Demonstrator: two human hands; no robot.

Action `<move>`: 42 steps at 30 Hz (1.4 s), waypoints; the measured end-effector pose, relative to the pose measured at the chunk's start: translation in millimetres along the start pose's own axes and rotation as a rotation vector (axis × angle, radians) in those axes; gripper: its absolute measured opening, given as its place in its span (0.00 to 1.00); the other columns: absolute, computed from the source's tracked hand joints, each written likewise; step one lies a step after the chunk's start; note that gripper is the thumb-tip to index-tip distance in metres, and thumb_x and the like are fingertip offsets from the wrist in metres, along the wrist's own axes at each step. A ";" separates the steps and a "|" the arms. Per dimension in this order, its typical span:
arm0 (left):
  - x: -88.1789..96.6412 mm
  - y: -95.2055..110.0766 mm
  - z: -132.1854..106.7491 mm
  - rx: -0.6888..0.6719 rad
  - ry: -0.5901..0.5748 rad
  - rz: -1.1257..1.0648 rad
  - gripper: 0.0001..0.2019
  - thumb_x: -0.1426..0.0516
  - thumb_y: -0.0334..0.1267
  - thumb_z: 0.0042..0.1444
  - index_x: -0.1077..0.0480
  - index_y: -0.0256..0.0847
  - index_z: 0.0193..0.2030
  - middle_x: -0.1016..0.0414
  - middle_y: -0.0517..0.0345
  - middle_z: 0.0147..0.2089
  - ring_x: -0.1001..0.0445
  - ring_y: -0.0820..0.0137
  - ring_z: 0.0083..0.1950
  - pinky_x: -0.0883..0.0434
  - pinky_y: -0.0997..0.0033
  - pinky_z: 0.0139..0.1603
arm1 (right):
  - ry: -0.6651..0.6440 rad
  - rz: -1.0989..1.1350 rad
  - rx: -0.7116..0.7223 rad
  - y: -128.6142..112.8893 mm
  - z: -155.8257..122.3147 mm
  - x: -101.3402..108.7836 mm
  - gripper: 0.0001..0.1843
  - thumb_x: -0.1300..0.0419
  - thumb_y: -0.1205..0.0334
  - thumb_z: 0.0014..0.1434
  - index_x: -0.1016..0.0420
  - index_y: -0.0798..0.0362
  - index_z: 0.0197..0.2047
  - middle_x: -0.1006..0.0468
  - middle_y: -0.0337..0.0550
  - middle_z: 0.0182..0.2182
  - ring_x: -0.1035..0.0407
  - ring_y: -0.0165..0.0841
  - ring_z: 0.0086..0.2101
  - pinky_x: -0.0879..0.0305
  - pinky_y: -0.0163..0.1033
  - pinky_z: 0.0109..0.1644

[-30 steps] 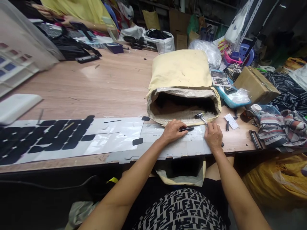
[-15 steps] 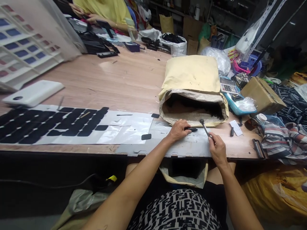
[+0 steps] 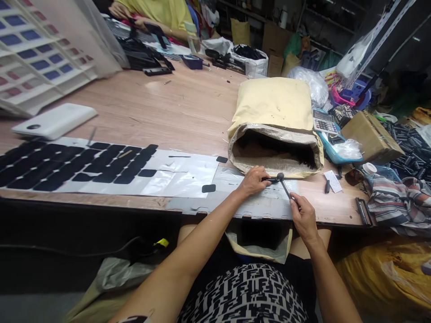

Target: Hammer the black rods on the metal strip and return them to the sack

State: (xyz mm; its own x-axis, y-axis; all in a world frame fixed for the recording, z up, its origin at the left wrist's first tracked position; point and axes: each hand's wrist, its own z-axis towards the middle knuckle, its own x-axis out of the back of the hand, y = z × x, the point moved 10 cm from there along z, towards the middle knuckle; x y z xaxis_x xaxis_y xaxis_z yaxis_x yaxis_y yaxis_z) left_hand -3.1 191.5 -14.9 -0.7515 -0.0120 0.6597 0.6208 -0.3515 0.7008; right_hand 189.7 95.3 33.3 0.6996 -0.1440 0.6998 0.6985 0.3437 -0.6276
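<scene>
My left hand (image 3: 253,181) pinches a small black part (image 3: 271,180) and holds it down on a grey metal plate (image 3: 235,204) at the table's near edge. My right hand (image 3: 303,215) grips the handle of a small metal hammer (image 3: 283,183). The hammer's head rests on the black part's right end. Just behind both hands lies a yellow woven sack (image 3: 274,121) on its side, its open mouth facing me.
Clear plastic sheets with rows of black pads (image 3: 77,166) cover the table's left front. A white flat device (image 3: 55,120), a calculator (image 3: 322,120) on a blue tray, a cardboard box (image 3: 370,130) and striped cloth (image 3: 397,202) lie around. Another person's hands (image 3: 134,18) work at the far end.
My right hand has swung the hammer from a raised position down onto the black part. My left hand kept hold of the part. The camera view shifted left.
</scene>
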 end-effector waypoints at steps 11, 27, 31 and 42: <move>4.0 6.4 -0.2 -0.012 -0.005 0.003 0.05 0.37 0.34 0.53 0.20 0.41 0.35 0.29 0.55 0.35 0.32 0.64 0.41 0.34 0.63 0.45 | -0.025 -0.029 0.030 -6.0 13.7 -8.6 0.16 0.46 0.59 0.68 0.22 0.50 0.53 0.19 0.47 0.44 0.25 0.37 0.43 0.28 0.41 0.49; -3.6 4.0 -0.7 -0.041 -0.105 -0.033 0.07 0.35 0.40 0.53 0.19 0.43 0.38 0.26 0.57 0.40 0.32 0.64 0.44 0.36 0.60 0.50 | 0.135 -0.760 0.051 44.9 56.8 -5.2 0.13 0.47 0.63 0.68 0.25 0.51 0.52 0.28 0.47 0.39 0.38 0.38 0.39 0.44 0.39 0.42; -6.3 13.6 -9.5 -0.078 -0.201 -0.023 0.06 0.34 0.41 0.51 0.19 0.45 0.35 0.26 0.56 0.44 0.32 0.61 0.49 0.38 0.55 0.57 | 0.129 -0.772 0.042 44.0 55.4 -5.5 0.13 0.47 0.64 0.68 0.26 0.51 0.51 0.29 0.46 0.39 0.39 0.38 0.39 0.46 0.39 0.40; -16.5 88.6 -140.1 -0.326 -0.261 0.076 0.07 0.32 0.35 0.50 0.20 0.45 0.37 0.34 0.55 0.67 0.39 0.51 0.66 0.41 0.46 0.66 | 0.145 -0.792 0.050 39.3 54.2 -4.2 0.12 0.47 0.64 0.67 0.26 0.52 0.50 0.29 0.46 0.38 0.39 0.38 0.38 0.46 0.40 0.40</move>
State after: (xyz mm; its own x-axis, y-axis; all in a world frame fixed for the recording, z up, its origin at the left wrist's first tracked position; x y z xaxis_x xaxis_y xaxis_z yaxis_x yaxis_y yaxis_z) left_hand 33.0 29.4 -1.8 -0.5981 0.1734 0.7824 0.5376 -0.6373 0.5522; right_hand 206.1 159.7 24.2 0.0140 -0.4800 0.8772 0.9900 0.1296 0.0551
